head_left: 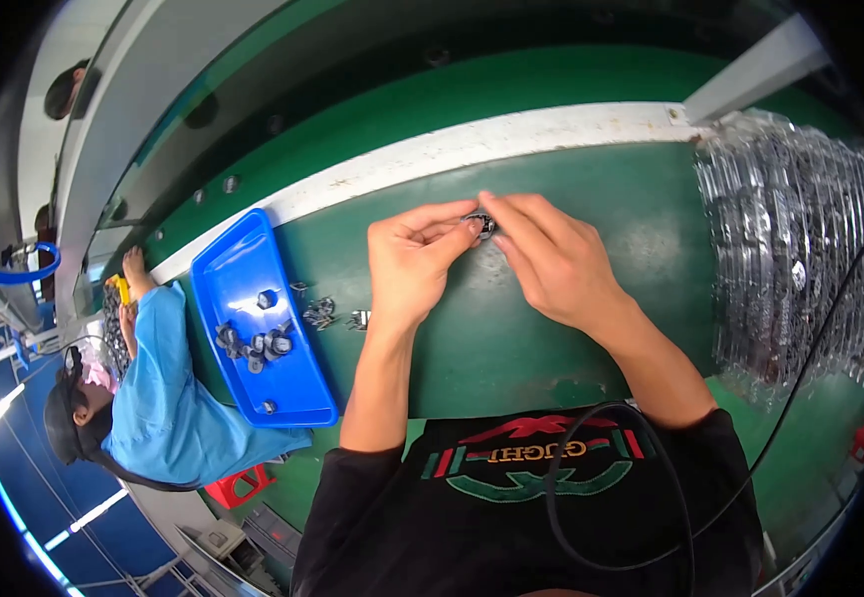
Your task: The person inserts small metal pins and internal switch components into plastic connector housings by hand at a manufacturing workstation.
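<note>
Above the green tabletop (472, 358), my two hands meet at a small dark round part (485, 226) with a shiny rim. My left hand (407, 254) pinches it between thumb and fingers. From the other side my right hand (556, 259) closes its fingertips on the same part, partly hiding it. Left of my left forearm lie a loose cluster of small shiny metal pieces (319, 312) and a little group of metal pieces (359, 319). Beyond them is a blue plastic tray (297, 383) holding several dark grey round parts (255, 346).
Stacked clear plastic trays (785, 249) fill the right side. A white rail (402, 159) separates the table from a green belt carrying small round parts (231, 184). At left, a co-worker in blue (178, 398) handles a yellow object (122, 289). A black cable (750, 478) crosses my front.
</note>
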`<act>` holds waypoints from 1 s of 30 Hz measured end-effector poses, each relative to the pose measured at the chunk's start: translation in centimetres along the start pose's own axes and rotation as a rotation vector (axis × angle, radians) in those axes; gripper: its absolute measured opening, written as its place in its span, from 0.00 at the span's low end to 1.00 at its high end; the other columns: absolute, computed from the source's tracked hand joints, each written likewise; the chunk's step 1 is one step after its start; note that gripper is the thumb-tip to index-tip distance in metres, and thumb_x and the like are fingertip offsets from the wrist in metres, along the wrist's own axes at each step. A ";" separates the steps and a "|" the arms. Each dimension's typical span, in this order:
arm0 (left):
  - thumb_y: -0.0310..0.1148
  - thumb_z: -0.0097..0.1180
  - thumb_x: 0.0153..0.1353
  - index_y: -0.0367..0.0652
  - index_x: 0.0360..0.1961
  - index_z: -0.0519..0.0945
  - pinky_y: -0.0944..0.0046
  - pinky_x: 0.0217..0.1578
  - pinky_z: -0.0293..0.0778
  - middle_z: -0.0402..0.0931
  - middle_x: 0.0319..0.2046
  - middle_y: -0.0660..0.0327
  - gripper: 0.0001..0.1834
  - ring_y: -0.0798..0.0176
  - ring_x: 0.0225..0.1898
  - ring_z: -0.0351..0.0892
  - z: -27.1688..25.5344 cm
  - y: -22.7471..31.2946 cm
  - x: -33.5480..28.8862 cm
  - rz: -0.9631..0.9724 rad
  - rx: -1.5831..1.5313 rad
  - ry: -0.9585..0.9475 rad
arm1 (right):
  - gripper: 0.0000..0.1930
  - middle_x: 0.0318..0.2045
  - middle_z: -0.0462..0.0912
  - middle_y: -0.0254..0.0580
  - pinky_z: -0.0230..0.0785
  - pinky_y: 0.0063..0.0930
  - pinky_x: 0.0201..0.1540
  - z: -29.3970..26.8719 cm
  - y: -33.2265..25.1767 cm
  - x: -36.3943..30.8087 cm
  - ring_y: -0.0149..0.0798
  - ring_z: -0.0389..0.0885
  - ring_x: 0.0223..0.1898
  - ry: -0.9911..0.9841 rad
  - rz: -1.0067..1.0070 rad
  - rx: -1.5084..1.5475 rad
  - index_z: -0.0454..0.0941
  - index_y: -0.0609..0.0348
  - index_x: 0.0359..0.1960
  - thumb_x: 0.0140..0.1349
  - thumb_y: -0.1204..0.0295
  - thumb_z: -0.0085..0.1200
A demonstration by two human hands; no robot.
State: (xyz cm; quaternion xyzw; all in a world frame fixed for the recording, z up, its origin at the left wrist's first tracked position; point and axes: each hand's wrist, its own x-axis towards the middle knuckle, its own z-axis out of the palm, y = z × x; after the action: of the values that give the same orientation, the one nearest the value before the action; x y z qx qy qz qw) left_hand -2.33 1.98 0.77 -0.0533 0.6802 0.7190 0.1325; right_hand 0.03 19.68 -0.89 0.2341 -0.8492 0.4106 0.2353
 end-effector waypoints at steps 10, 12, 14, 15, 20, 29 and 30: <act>0.37 0.65 0.54 0.45 0.39 0.88 0.59 0.45 0.78 0.86 0.34 0.54 0.13 0.52 0.39 0.86 -7.7 1.5 20.1 0.388 0.849 0.379 | 0.24 0.57 0.76 0.39 0.67 0.30 0.50 6.1 -6.5 -0.1 0.40 0.76 0.50 -0.508 -0.441 -0.048 0.77 0.57 0.56 0.57 0.67 0.48; 0.40 0.66 0.54 0.46 0.38 0.89 0.57 0.45 0.79 0.86 0.35 0.54 0.13 0.50 0.40 0.86 -8.6 1.9 23.0 0.416 0.957 0.431 | 0.25 0.59 0.75 0.40 0.67 0.30 0.50 8.3 -7.4 -1.2 0.40 0.76 0.50 -0.499 -0.517 -0.055 0.77 0.57 0.56 0.56 0.66 0.49; 0.44 0.66 0.55 0.47 0.38 0.89 0.55 0.46 0.79 0.86 0.36 0.54 0.14 0.49 0.41 0.85 -9.3 2.7 24.7 0.296 1.014 0.395 | 0.24 0.57 0.76 0.41 0.66 0.30 0.50 10.1 -7.9 -2.3 0.40 0.76 0.50 -0.476 -0.542 -0.083 0.77 0.58 0.55 0.56 0.66 0.49; 0.47 0.63 0.57 0.46 0.36 0.89 0.54 0.47 0.78 0.86 0.34 0.54 0.16 0.49 0.40 0.85 -10.4 2.6 25.3 0.301 1.025 0.393 | 0.23 0.55 0.76 0.42 0.66 0.30 0.50 10.7 -8.1 -2.5 0.40 0.75 0.50 -0.461 -0.571 -0.084 0.78 0.59 0.54 0.55 0.65 0.49; 0.50 0.57 0.61 0.51 0.46 0.86 0.54 0.54 0.75 0.82 0.50 0.54 0.20 0.51 0.52 0.80 -14.1 5.3 23.8 0.359 1.440 0.402 | 0.20 0.45 0.76 0.43 0.68 0.31 0.47 8.9 -6.4 0.3 0.40 0.75 0.47 -0.423 -0.353 -0.066 0.78 0.62 0.50 0.55 0.70 0.51; 0.34 0.60 0.58 0.46 0.45 0.83 0.52 0.49 0.77 0.83 0.42 0.49 0.14 0.46 0.48 0.81 -16.5 2.2 18.3 0.375 1.301 0.314 | 0.19 0.45 0.76 0.36 0.72 0.32 0.48 11.9 -3.3 4.6 0.40 0.73 0.42 -0.529 -0.375 -0.129 0.79 0.58 0.51 0.55 0.74 0.52; 0.34 0.60 0.58 0.46 0.45 0.83 0.52 0.49 0.77 0.83 0.42 0.49 0.14 0.46 0.48 0.81 -16.6 2.2 18.0 0.382 1.302 0.321 | 0.14 0.40 0.75 0.34 0.72 0.32 0.46 12.1 -3.4 4.5 0.39 0.74 0.40 -0.551 -0.382 -0.108 0.79 0.58 0.43 0.54 0.75 0.53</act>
State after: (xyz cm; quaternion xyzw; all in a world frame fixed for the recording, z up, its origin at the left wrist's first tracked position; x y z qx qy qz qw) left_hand -21.88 -12.50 -2.88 0.0521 0.9815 0.1587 -0.0936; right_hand -3.99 7.14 -2.90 0.4782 -0.8423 0.2349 0.0817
